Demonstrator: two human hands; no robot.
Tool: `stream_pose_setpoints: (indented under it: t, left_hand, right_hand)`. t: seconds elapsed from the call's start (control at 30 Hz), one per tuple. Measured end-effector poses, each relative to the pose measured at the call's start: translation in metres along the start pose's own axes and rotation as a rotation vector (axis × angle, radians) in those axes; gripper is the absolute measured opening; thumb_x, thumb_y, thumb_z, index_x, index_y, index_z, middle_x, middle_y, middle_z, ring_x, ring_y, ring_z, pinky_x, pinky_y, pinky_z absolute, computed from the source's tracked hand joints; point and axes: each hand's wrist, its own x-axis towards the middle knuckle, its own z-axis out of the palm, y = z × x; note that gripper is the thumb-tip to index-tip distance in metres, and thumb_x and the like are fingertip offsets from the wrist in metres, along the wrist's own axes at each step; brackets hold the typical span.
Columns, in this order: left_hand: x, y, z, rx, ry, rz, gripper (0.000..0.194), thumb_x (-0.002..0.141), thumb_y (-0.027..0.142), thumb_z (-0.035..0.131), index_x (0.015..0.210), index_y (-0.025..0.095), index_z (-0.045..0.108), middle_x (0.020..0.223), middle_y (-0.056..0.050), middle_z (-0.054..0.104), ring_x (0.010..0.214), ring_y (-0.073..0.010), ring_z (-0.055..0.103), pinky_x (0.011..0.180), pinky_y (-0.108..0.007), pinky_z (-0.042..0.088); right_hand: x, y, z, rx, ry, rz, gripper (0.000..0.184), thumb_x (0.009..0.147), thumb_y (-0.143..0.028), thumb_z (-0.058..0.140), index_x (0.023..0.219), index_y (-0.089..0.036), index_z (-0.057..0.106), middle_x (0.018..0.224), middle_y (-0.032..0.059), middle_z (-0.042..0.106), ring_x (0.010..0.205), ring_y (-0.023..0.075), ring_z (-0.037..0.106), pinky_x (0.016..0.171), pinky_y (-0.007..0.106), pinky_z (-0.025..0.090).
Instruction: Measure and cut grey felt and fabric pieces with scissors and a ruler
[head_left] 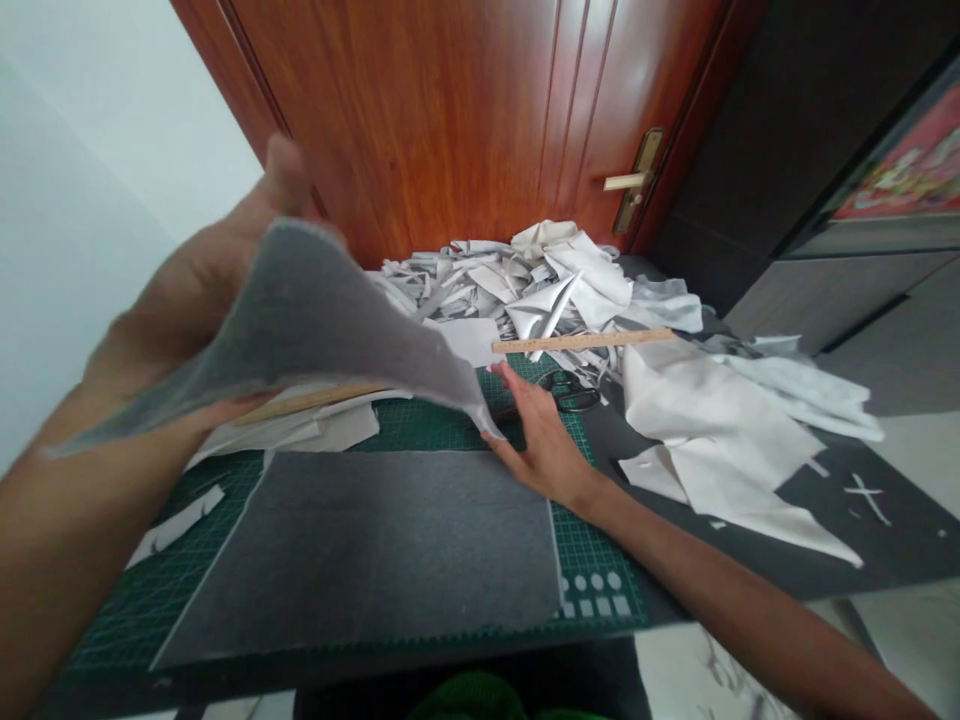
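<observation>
My left hand [214, 250] is raised at the left, holding up a curved piece of grey cloth [322, 310]. The cloth partly covers its fingers, and motion blurs them. From there the cloth slopes down to the right, its far corner touching the thumb of my right hand [540, 430]. That hand rests low over the mat with fingers spread. Beneath the raised piece, another flat grey cloth piece [375, 550] lies on the green cutting mat [607, 540], its upper right corner under or beside my right hand. Black-handled scissors [576, 392] lie just beyond that hand.
A heap of white and grey scraps [517, 280] lies against the wooden door [420, 120]. A wooden ruler [585, 341] lies in front of it. Cream cloth [720, 430] spreads over the dark table [847, 500] at right. Another wooden strip [322, 400] lies behind the raised cloth.
</observation>
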Motion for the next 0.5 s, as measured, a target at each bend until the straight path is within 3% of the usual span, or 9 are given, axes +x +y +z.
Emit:
stream_pose_setpoints:
  t: [0.07,0.13,0.23,0.3,0.37,0.43,0.5]
  left_hand:
    - [-0.008,-0.032,-0.02,0.037,0.08,0.051,0.096,0.07,0.087,0.062,0.154,0.046,0.042,0.129,0.003,0.072,0.118,-0.0325,0.072,0.071,-0.05,0.068]
    - [-0.018,-0.064,-0.044,0.171,0.105,0.09,0.09,0.064,0.079,0.074,0.145,0.045,0.056,0.12,-0.001,0.075,0.107,-0.0368,0.073,0.066,-0.053,0.067]
    - [-0.031,-0.101,-0.077,0.38,-0.064,0.133,0.056,0.07,0.076,0.072,0.115,0.042,0.077,0.092,-0.007,0.074,0.087,-0.0366,0.071,0.056,-0.049,0.062]
    - [-0.037,-0.115,-0.093,0.435,-0.173,0.209,0.035,0.075,0.069,0.071,0.093,0.041,0.079,0.085,-0.006,0.071,0.078,-0.0327,0.069,0.056,-0.045,0.061]
    - [-0.041,-0.125,-0.103,0.445,-0.236,0.289,0.024,0.079,0.061,0.071,0.08,0.038,0.079,0.086,-0.006,0.071,0.077,-0.0307,0.069,0.06,-0.045,0.063]
    - [-0.044,-0.134,-0.109,0.442,-0.265,0.348,0.02,0.083,0.056,0.071,0.078,0.037,0.078,0.089,-0.007,0.073,0.077,-0.0309,0.07,0.064,-0.047,0.064]
    - [-0.047,-0.142,-0.112,0.45,-0.266,0.409,0.017,0.085,0.052,0.07,0.083,0.038,0.079,0.088,-0.007,0.074,0.075,-0.0313,0.071,0.062,-0.048,0.064]
  right_hand:
    - [0.002,0.002,-0.004,0.004,0.015,-0.019,0.081,0.102,-0.028,0.053,0.17,-0.016,0.011,0.163,0.0187,0.044,0.147,0.0326,0.044,0.118,0.055,0.039]
    - [0.003,0.006,-0.007,0.011,-0.003,-0.045,0.059,0.105,-0.025,0.048,0.162,-0.02,0.038,0.152,0.0138,0.059,0.137,0.0301,0.054,0.114,0.053,0.041]
    - [0.003,0.009,-0.005,0.062,-0.059,-0.106,0.036,0.107,-0.025,0.046,0.138,-0.023,0.065,0.13,0.008,0.074,0.12,0.026,0.062,0.106,0.048,0.045]
    - [0.002,0.008,0.0,0.083,-0.145,-0.159,0.033,0.106,-0.032,0.052,0.134,-0.021,0.066,0.129,0.0093,0.073,0.118,0.0263,0.061,0.103,0.047,0.046]
    - [-0.001,0.005,0.006,0.039,-0.233,-0.157,0.042,0.105,-0.041,0.057,0.14,-0.019,0.061,0.134,0.0124,0.069,0.12,0.0287,0.059,0.103,0.049,0.045]
    - [-0.004,0.001,0.012,-0.047,-0.282,-0.099,0.052,0.103,-0.046,0.059,0.146,-0.017,0.056,0.135,0.0152,0.065,0.119,0.0309,0.057,0.103,0.051,0.044]
    - [-0.006,-0.002,0.018,-0.116,-0.299,-0.065,0.049,0.103,-0.046,0.06,0.142,-0.017,0.058,0.131,0.0157,0.065,0.115,0.0313,0.057,0.101,0.051,0.044]
